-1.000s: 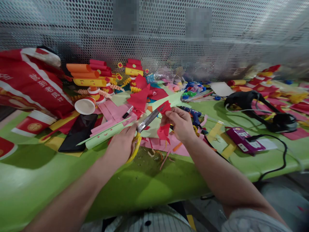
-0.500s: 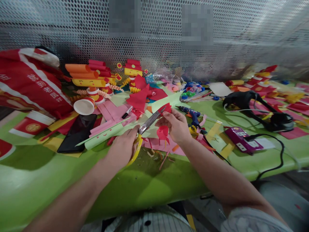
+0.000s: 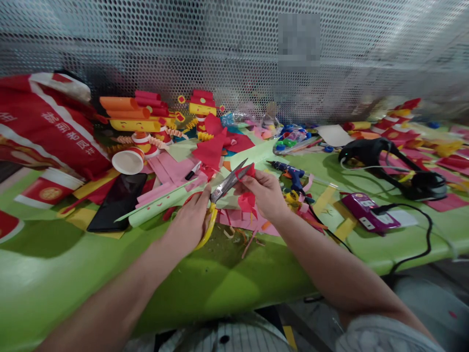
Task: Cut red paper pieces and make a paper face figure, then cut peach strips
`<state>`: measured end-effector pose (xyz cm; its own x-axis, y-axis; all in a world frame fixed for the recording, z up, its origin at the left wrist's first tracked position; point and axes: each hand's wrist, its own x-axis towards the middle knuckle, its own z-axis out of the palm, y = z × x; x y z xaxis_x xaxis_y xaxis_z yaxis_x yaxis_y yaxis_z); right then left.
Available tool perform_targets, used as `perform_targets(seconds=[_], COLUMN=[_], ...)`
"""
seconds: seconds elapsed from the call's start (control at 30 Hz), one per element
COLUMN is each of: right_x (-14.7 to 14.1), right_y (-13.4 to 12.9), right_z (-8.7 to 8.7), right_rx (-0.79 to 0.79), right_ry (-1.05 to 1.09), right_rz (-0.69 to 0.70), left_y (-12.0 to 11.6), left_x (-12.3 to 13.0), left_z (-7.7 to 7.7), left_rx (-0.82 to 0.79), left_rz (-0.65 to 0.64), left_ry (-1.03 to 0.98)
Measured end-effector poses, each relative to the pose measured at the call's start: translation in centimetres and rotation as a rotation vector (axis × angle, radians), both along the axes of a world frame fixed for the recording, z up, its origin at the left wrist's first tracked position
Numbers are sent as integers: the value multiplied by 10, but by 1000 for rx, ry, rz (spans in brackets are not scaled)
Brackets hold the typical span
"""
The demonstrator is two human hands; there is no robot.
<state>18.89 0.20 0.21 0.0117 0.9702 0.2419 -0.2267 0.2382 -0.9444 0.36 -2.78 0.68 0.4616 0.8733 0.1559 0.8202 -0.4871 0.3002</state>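
My left hand (image 3: 192, 215) is closed around the yellow handles of a pair of scissors (image 3: 222, 189), whose metal blades point up and to the right, slightly parted. A small piece of red paper (image 3: 247, 170) is pinched in the fingers of my right hand (image 3: 264, 194), its edge at the blades. Below those fingers another bit of red paper (image 3: 246, 202) shows; whether it joins the held piece I cannot tell. Under both hands lies a pink sheet (image 3: 234, 218) with thin paper scraps on it.
A black phone (image 3: 117, 203) and a rolled green paper (image 3: 157, 208) lie to the left. Paper-cup figures (image 3: 135, 127) stand behind. A blue glue gun (image 3: 291, 175), a purple power box (image 3: 370, 212) with a black cable and a black headset-like strap (image 3: 388, 166) are on the right.
The scissor blades have parted, one swinging up. My right hand has shifted slightly left and down with the red paper.
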Motion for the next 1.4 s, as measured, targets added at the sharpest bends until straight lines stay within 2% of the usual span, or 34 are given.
perform_targets(seconds=[0.63,1.4], right_x=[-2,3], right_y=[-3,-2], right_z=[0,5], right_rx=[15,4], right_ry=[-15,-97], right_rz=[35,17], left_y=[1,1], left_x=[-1,-4], left_z=[0,4], left_rx=[108,126], left_rz=[43,18], left_ry=[153,162])
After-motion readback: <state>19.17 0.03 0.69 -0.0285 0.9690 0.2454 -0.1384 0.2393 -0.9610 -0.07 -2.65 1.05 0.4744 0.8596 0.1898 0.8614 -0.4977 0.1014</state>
